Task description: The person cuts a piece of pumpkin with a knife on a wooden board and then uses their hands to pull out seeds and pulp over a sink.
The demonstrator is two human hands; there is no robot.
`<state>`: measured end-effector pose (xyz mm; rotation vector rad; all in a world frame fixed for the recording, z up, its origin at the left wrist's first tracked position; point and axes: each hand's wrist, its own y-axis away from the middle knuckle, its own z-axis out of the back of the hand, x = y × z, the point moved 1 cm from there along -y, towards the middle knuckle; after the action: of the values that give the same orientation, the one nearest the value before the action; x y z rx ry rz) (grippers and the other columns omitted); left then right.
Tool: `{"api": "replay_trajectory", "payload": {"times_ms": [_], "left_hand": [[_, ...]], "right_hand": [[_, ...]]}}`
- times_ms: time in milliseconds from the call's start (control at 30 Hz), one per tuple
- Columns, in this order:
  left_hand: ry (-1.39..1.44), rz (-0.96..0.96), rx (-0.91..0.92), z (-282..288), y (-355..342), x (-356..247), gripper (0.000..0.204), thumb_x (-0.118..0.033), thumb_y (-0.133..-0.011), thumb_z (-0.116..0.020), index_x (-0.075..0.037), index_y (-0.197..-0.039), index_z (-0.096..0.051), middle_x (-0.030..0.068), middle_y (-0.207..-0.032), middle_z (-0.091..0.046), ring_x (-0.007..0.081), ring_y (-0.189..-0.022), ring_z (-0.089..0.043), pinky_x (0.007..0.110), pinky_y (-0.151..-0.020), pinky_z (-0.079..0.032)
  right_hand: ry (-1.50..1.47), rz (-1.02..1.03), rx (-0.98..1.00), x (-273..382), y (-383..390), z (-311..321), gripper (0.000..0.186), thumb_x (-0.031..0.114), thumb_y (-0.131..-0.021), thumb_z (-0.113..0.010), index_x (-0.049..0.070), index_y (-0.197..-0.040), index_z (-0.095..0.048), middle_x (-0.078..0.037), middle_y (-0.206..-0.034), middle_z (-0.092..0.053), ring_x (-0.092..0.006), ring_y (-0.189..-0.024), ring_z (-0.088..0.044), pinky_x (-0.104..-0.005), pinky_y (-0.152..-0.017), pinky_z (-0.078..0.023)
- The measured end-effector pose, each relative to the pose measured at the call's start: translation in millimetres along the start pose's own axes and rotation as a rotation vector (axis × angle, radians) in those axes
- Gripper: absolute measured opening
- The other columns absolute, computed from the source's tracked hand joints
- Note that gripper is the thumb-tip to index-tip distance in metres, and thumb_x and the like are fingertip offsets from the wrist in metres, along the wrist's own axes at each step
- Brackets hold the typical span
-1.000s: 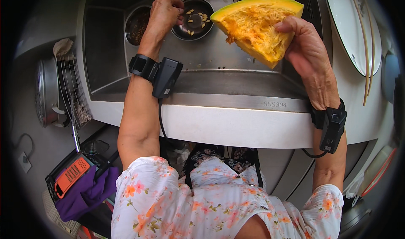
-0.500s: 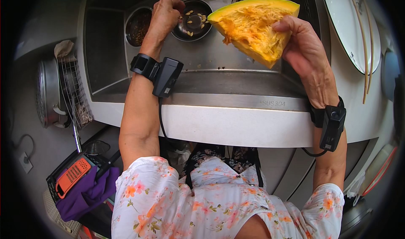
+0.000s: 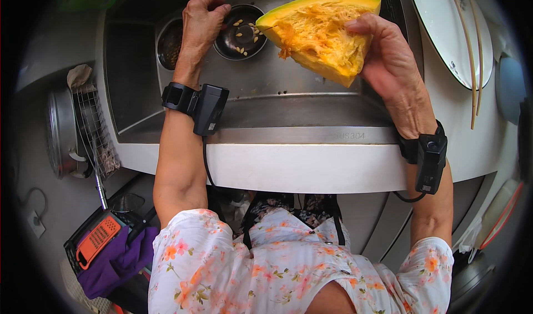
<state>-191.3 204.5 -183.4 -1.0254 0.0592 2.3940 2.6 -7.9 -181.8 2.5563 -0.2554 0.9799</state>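
My right hand (image 3: 388, 56) grips a wedge of pumpkin (image 3: 327, 36) at its right end, thumb on the stringy orange flesh. The wedge is held up over the sink (image 3: 311, 111), its green-yellow rind along the top. My left hand (image 3: 201, 23) is above the sink's left half, thumb and fingers pinched together; whatever they hold, if anything, is hidden. Beside it sits a round metal bowl (image 3: 225, 42) with several pale pumpkin seeds (image 3: 240, 35) in it. Left of that, partly behind my left hand, stands another metal bowl (image 3: 164, 34) with dark brownish contents.
A white oval plate (image 3: 438, 31) with wooden chopsticks (image 3: 472, 64) across it lies right of the sink. At left are a metal pot (image 3: 58, 131), a wire rack (image 3: 91, 117), and a black basket holding an orange grater (image 3: 99, 242) and purple cloth (image 3: 119, 264).
The whole view has shifted slightly, with the sink and plate a little further left. My left hand stays pinched near the seed bowl, and the pumpkin wedge remains in my right hand.
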Motion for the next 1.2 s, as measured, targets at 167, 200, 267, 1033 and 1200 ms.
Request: {"api": "replay_trajectory", "payload": {"times_ms": [167, 200, 267, 1033, 1200], "left_hand": [[0.427, -0.068, 0.216, -4, 21, -39, 0.030, -0.021, -0.083, -0.066, -0.001, -0.105, -0.064, 0.0083, -0.094, -0.066, 0.0139, -0.085, -0.064, 0.022, -0.072, -0.051], [0.428, -0.070, 0.218, -3, 25, -51, 0.030, -0.021, -0.083, -0.066, -0.001, -0.105, -0.064, 0.0083, -0.094, -0.066, 0.0139, -0.085, -0.064, 0.022, -0.072, -0.051], [0.415, -0.132, 0.311, -1, 33, -68, 0.037, -0.028, -0.082, -0.068, -0.001, -0.107, -0.063, 0.0094, -0.094, -0.066, 0.0151, -0.087, -0.064, 0.025, -0.077, -0.051], [0.660, -0.005, 0.385, -9, 44, -76, 0.043, -0.015, -0.078, -0.065, 0.012, -0.110, -0.054, 0.0178, -0.092, -0.064, 0.0198, -0.074, -0.066, 0.030, -0.062, -0.058], [0.670, 0.021, 0.373, -10, 44, -75, 0.042, -0.015, -0.077, -0.066, 0.012, -0.109, -0.056, 0.0175, -0.091, -0.064, 0.0190, -0.073, -0.066, 0.029, -0.060, -0.058]], "right_hand": [[-0.013, 0.040, 0.016, 0, 0, -2, 0.025, 0.006, -0.072, -0.063, -0.001, -0.095, -0.056, -0.009, -0.100, -0.054, -0.0183, -0.098, -0.055, -0.0331, -0.093, -0.045], [-0.012, 0.043, 0.014, 1, 0, -2, 0.025, 0.006, -0.072, -0.063, -0.001, -0.095, -0.056, -0.009, -0.100, -0.054, -0.0183, -0.098, -0.055, -0.0331, -0.093, -0.045], [-0.026, 0.036, 0.046, 3, 1, -2, 0.026, 0.006, -0.073, -0.063, -0.002, -0.096, -0.056, -0.009, -0.100, -0.054, -0.0182, -0.098, -0.055, -0.0326, -0.093, -0.046], [-0.166, 0.020, 0.197, 2, -3, 2, 0.018, 0.005, -0.078, -0.051, -0.001, -0.095, -0.051, -0.010, -0.103, -0.055, -0.0200, -0.098, -0.055, -0.0365, -0.092, -0.044], [-0.135, 0.031, 0.198, 1, -2, 0, 0.012, 0.000, -0.078, -0.050, 0.000, -0.090, -0.052, -0.008, -0.098, -0.056, -0.0178, -0.094, -0.056, -0.0340, -0.090, -0.046]]}}
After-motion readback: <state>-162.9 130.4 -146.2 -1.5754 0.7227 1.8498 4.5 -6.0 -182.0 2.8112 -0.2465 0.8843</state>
